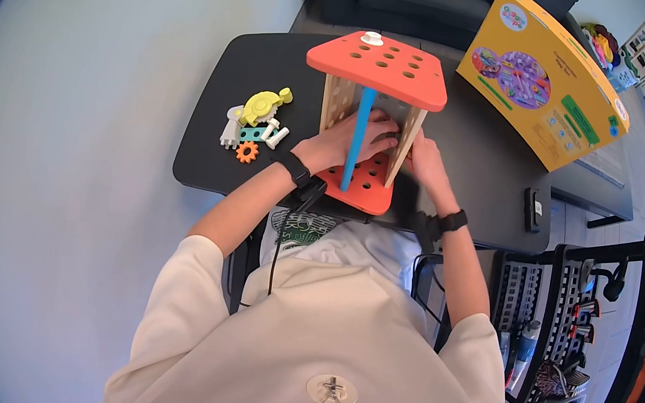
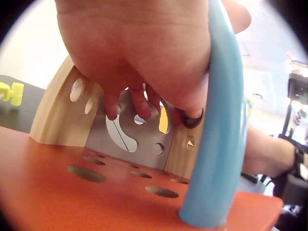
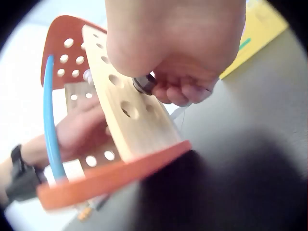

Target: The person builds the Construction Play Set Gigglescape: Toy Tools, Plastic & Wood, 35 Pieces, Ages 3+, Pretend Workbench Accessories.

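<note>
A toy frame stands on the table with a red perforated top (image 1: 380,64), a red base (image 2: 110,192), wooden sides (image 3: 120,106) and a blue rod (image 1: 358,140) in front. My left hand (image 1: 348,139) reaches inside, past the rod. Its fingers hang before a grey slotted panel (image 2: 127,120), and one fingertip touches a dark round piece (image 2: 193,120) at the wooden side. Outside that same side, my right hand (image 3: 183,62) has curled fingers gripping a dark grey bolt-like piece (image 3: 143,84) at a hole.
Left of the frame lie a yellow saw-like toy (image 1: 263,106), white bolts (image 1: 274,134), a teal strip (image 1: 252,134) and an orange gear (image 1: 246,152). A large yellow box (image 1: 545,76) stands behind at right. A small black device (image 1: 534,210) rests near the right table edge.
</note>
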Tool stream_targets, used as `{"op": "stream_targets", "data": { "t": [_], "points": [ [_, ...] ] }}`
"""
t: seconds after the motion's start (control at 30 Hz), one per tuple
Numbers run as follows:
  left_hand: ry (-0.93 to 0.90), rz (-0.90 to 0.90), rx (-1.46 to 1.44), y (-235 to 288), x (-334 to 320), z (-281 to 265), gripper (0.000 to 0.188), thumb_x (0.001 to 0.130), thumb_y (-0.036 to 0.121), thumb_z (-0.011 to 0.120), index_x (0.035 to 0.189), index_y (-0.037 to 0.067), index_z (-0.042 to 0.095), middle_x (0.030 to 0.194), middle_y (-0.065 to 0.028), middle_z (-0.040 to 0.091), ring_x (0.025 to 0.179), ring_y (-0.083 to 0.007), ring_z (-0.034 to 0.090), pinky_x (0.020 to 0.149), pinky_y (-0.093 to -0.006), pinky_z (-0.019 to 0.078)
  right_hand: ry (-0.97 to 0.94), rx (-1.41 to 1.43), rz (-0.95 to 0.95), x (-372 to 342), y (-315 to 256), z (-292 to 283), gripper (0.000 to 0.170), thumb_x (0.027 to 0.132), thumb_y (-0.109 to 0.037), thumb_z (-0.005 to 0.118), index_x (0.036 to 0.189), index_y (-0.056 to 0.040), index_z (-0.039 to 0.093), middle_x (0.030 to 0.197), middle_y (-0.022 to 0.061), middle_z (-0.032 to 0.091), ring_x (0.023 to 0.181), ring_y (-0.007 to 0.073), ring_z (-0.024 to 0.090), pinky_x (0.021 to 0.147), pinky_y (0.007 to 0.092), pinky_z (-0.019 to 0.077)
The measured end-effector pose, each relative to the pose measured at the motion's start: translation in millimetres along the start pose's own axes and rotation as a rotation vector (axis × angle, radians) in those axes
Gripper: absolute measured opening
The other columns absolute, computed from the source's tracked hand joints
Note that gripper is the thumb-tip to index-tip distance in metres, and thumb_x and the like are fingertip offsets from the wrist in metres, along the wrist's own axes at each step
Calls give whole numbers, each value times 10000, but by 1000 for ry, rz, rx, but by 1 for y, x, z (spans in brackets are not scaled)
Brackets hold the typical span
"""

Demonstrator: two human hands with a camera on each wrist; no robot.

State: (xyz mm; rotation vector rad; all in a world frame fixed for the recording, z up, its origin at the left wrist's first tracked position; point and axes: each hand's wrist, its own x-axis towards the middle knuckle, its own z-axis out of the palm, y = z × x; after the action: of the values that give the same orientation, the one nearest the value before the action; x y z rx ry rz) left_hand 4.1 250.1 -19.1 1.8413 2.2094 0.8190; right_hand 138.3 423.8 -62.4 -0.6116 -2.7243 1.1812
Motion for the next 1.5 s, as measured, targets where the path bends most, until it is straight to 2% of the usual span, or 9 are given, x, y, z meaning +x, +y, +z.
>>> {"op": "stream_targets", "data": {
  "t": [0.13,0.2,0.33,0.53,0.73,0.97,1.03,1.33,1.5],
  "points": [
    [13,-8,15,1,-1,1,382,1044,311,625,1314,47,689,1317,-174,643,1215,-397,582,1101,-479,453,-90,307,242,-15,-14,-15,233,1107,-224,453,1131,-13,549,916,259,661,981,476,662,837,537,512],
    [8,-1,21,2,0,-2,379,1045,309,625,1312,47,689,1316,-175,643,1219,-395,584,1102,-480,454,474,113,-255,-42,-28,-2,363,1127,-296,402,1069,5,596,902,270,684,958,487,660,835,527,516],
    [21,5,-6,-5,2,5,367,1045,307,626,1298,49,693,1314,-176,643,1227,-392,587,1105,-485,454,455,116,-267,-38,-22,9,447,1135,-345,367,1041,14,617,966,265,691,965,486,657,825,522,509],
    [10,6,-8,-4,3,3,372,1045,309,627,1299,44,688,1318,-175,638,1233,-390,586,1104,-486,454,-144,337,284,-11,-8,-5,361,1126,-313,410,1128,7,575,1093,275,657,1035,518,624,851,559,484],
    [-4,-7,-1,1,1,-1,383,1050,322,612,1308,49,685,1318,-175,636,1232,-387,583,1109,-478,448,418,177,-223,-35,-18,12,390,1126,-324,425,997,25,541,886,271,662,894,517,648,765,573,481],
    [-4,-14,-25,4,1,-5,386,1051,329,610,1316,60,686,1324,-162,637,1230,-379,571,1123,-472,434,-238,343,119,-9,5,-9,481,1134,-419,376,979,1,553,840,244,681,786,461,667,674,508,485],
    [-23,-19,-12,4,1,-5,382,1052,330,608,1317,66,688,1334,-157,634,1235,-377,564,1127,-472,431,459,156,-155,-31,-19,8,662,1138,-507,309,801,10,547,642,143,598,606,335,606,621,437,464],
    [-18,-9,-8,1,1,-3,387,1055,338,605,1318,68,694,1334,-160,636,1242,-385,561,1137,-483,420,-148,425,244,-4,-9,-7,530,1129,-440,344,948,3,571,944,298,679,975,549,619,816,583,466],
    [-12,-3,-3,-1,1,-1,390,1054,334,608,1322,62,689,1343,-162,633,1241,-394,558,1133,-484,425,328,137,-94,-28,-31,5,539,1139,-408,319,1007,25,613,947,316,677,945,550,625,790,585,469]
  ]
}}
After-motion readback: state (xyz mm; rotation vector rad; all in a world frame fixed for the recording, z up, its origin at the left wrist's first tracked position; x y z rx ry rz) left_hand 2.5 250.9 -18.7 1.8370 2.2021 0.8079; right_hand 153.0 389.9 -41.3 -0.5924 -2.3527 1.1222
